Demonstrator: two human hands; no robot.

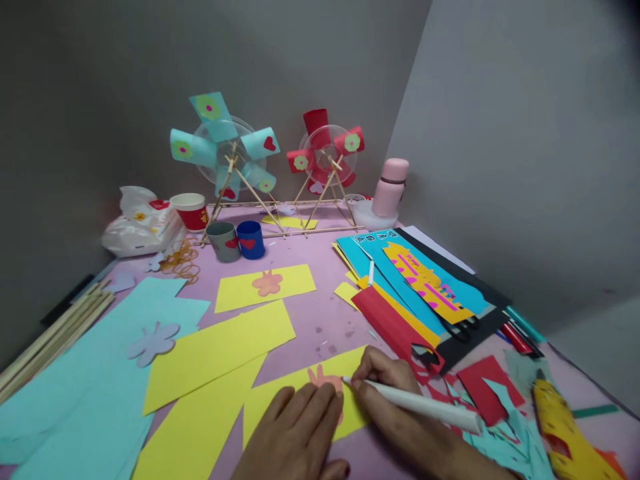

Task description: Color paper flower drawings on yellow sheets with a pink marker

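My right hand (385,393) is closed round a white pen (425,404), its tip touching the edge of a pink paper butterfly (330,380). That butterfly lies on a yellow paper strip (354,363) near the front edge. Pressed flat over the butterfly's lower left part is my left hand (303,427), fingers stretched out. Further back, another pink butterfly (267,283) rests on a separate yellow strip (301,277). More yellow strips (220,353) lie at the left, and a lilac butterfly (154,343) touches light blue paper (95,347).
Two paper wheels, blue (213,120) and red (316,127), stand on stick frames at the back. Nearer are two small cups (251,241) and a pink bottle (391,189). Blue sheets (360,250), paper scraps (520,437) and a yellow glue gun (565,427) lie right; sticks (60,333) lie left.
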